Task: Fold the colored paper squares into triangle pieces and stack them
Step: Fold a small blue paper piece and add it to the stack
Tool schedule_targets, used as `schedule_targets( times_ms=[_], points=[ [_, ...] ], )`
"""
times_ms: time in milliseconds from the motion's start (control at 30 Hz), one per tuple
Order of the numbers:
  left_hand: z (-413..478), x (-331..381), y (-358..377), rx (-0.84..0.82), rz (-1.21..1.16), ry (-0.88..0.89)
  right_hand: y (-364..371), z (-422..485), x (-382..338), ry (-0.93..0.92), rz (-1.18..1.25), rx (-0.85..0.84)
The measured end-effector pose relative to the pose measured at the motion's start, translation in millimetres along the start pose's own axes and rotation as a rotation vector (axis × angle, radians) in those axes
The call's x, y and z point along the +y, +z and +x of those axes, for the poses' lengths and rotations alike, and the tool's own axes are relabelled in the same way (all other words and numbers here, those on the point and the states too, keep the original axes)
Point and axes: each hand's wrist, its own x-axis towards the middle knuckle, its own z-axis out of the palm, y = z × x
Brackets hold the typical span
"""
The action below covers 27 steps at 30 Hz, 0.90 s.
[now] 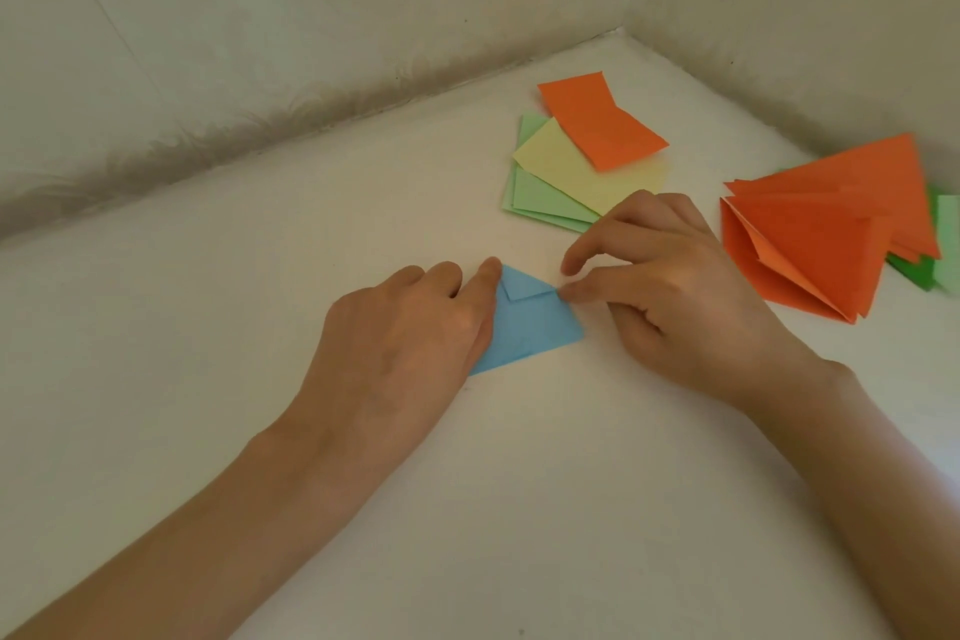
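Paper (pixel 535 333) sits on counter (pixel 519 483), blue, top flap down. Left hand (pixel 410 327) lies flat on it, fingers straight, and pins it against sliding. Right hand (pixel 670 286): thumb tip presses crease end, fingers loosely curled, gripping nothing — probably sharpening the fold.

we see a white tabletop (pixel 260 353) running back to a corner (pixel 626 30) where two pale wall panels meet. left of the corner, a grey smudged band (pixel 234 140) follows the foot of the left panel (pixel 311 5); right of the corner stands the right panel (pixel 805 5).
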Motion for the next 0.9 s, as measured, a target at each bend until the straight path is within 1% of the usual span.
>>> schedule_targets(
  times_ms=[100,267,367,433,500,600,733,800,900],
  points=[
    [1,0,1,-0.016,-0.008,0.010,6,3,-8,0.029,-0.023,0.007],
    [1,1,1,-0.027,0.018,0.018,10,4,-12,-0.009,-0.054,-0.070],
    [0,-1,1,-0.026,0.003,0.025,3,-1,-10,-0.013,-0.010,-0.102],
    [0,-1,2,-0.033,0.010,0.019,2,-3,-8,0.036,0.059,-0.110],
    [0,-1,2,-0.033,0.019,0.011,5,-1,-8,0.075,0.070,-0.098],
    [0,-1,2,-0.024,0.019,0.010,9,0,-8,0.061,-0.021,-0.068],
    [-1,-2,3,0.011,0.034,0.009,1,0,-8,0.090,-0.007,0.008],
    [-1,-3,3,0.034,0.003,0.025,-2,-1,-7,0.147,0.083,0.010],
    [1,-6,3,0.072,-0.075,0.040,-1,0,-9,0.319,0.240,0.005]
  ],
)
